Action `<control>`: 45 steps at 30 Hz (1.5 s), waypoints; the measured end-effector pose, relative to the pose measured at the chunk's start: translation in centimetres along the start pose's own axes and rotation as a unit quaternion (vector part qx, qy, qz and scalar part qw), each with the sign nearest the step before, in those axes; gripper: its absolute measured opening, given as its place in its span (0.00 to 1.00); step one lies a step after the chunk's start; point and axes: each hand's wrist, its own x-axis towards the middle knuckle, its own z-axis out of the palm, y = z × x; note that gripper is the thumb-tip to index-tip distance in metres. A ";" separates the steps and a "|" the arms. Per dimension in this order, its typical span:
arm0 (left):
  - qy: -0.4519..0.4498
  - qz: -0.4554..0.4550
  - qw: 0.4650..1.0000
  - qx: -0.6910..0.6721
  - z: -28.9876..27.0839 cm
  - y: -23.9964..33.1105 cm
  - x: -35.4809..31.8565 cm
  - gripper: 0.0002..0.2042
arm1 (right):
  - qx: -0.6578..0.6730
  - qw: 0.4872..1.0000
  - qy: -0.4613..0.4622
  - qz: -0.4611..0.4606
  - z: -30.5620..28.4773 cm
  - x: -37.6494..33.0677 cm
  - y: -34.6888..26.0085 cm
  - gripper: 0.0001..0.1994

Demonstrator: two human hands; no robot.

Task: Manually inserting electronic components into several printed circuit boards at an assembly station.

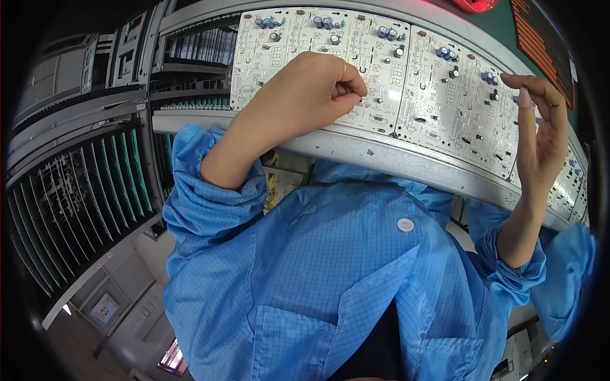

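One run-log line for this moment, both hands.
left hand: fist, fingertips on left circuit board | right hand: raised above right circuit board, fingers pinched, contents unclear | boards on grey conveyor rail

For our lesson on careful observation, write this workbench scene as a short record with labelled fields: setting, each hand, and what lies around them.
Setting: white circuit boards lying side by side on a grey conveyor rail
Left hand: curled, fingertips pinched together and pressed to a board; what they pinch is too small to tell
Right hand: raised over the next board, fingers loosely bent, holding nothing visible
Clothing: blue coat
Nearby: rack of green boards at the left
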 end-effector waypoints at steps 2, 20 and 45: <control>0.009 0.010 1.000 0.010 0.0 0.1 0.0 0.07 | 0.010 1.000 0.000 0.001 0.4 -0.2 -0.2 0.09; 0.012 0.100 0.989 0.112 1.2 0.4 -0.1 0.05 | 0.069 0.997 0.025 0.028 1.4 -1.4 -1.0 0.10; 0.135 0.167 0.936 0.280 -0.4 6.7 19.1 0.07 | 0.147 0.982 0.038 0.110 1.7 -3.9 -2.8 0.09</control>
